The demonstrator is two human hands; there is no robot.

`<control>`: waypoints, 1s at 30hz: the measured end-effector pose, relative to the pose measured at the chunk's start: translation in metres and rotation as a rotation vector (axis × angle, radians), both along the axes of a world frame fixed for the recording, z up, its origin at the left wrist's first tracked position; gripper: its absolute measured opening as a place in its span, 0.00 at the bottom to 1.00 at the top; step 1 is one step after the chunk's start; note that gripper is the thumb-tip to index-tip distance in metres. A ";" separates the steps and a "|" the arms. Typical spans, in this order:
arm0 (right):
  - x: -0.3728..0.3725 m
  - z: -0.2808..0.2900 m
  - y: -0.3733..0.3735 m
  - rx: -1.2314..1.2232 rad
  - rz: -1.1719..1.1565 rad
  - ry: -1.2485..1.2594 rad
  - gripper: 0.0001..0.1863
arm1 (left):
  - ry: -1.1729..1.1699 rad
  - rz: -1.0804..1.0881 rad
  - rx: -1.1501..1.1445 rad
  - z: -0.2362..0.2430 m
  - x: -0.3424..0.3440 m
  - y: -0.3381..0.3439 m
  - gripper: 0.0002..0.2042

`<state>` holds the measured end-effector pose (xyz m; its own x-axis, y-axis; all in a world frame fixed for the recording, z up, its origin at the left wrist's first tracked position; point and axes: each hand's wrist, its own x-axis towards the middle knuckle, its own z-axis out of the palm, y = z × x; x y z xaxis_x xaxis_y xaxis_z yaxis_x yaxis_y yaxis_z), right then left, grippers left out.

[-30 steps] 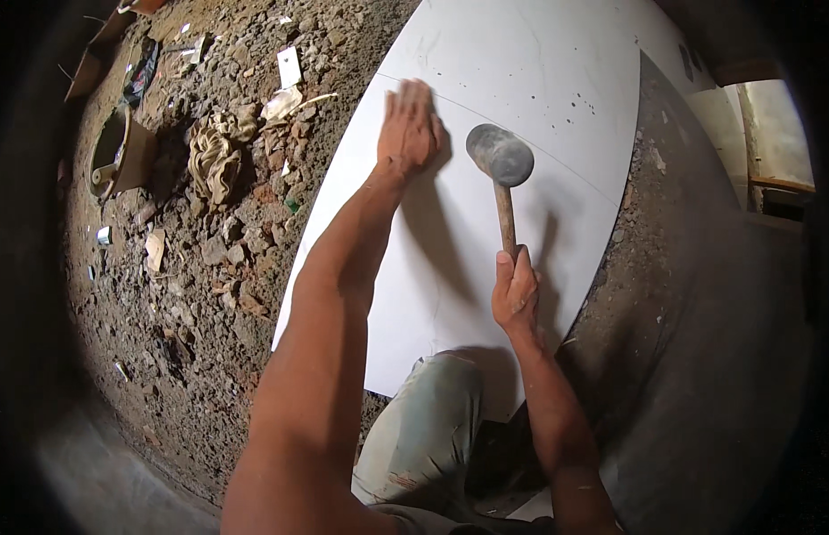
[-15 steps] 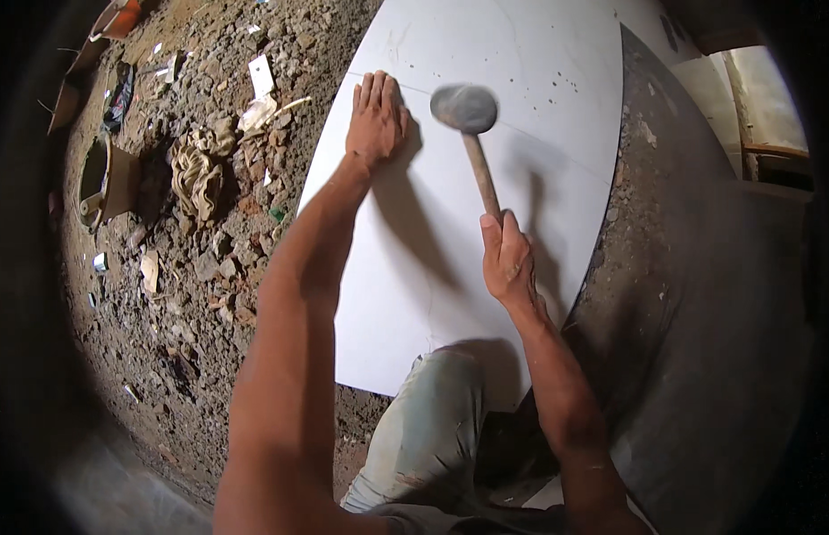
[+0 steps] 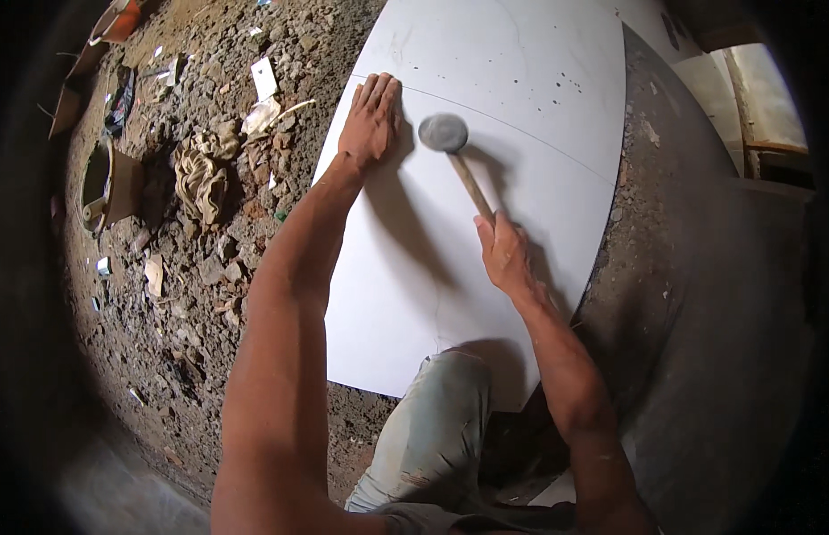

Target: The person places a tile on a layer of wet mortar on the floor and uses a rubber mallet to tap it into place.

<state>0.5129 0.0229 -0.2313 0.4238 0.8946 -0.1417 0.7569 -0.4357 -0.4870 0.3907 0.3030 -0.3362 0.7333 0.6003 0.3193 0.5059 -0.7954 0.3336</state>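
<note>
My right hand is closed around the wooden handle of a rubber mallet with a grey, rounded head. The mallet's head is over a large white floor tile, and its shadow lies to the right; whether it touches the tile I cannot tell. My left hand rests flat on the tile's left side, fingers stretched out and pointing away from me, with the fingertips at the seam. Across that thin seam lies another white tile, dotted with dark specks. My knee is at the near tile's front edge.
Rubble and gravelly soil stretch along the left. On it are a bucket lying tilted, a crumpled beige cloth and several scraps. An orange container is at the far left. A strip of bare soil borders the tiles on the right.
The mallet's head has moved down toward me and slightly left, and my right hand shifted a little with it. My left hand stays on the tile, nearly unmoved.
</note>
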 end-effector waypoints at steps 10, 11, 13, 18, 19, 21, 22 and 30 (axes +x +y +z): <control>-0.002 0.021 -0.063 -0.036 -0.189 0.186 0.19 | -0.009 -0.040 0.060 0.001 -0.004 0.006 0.28; 0.003 0.030 -0.078 -0.041 -0.180 0.317 0.18 | 0.032 -0.014 0.049 0.007 0.003 0.001 0.27; 0.000 0.038 -0.119 -0.002 -0.299 0.317 0.18 | 0.072 0.039 0.046 0.013 0.012 -0.010 0.27; -0.018 0.052 -0.233 -0.049 -0.788 0.324 0.22 | 0.019 0.111 0.143 -0.017 -0.005 0.018 0.31; -0.024 0.059 -0.259 -0.074 -0.913 0.343 0.24 | 0.114 0.151 0.128 -0.018 -0.001 0.012 0.31; -0.037 0.071 -0.299 -0.144 -0.984 0.390 0.29 | 0.154 0.203 0.223 -0.030 -0.011 0.029 0.30; -0.043 0.073 -0.324 -0.142 -1.010 0.372 0.29 | 0.081 0.009 0.019 -0.028 0.016 0.014 0.29; -0.086 0.082 -0.347 -0.239 -1.054 0.405 0.29 | 0.056 -0.494 0.087 0.000 0.228 -0.187 0.29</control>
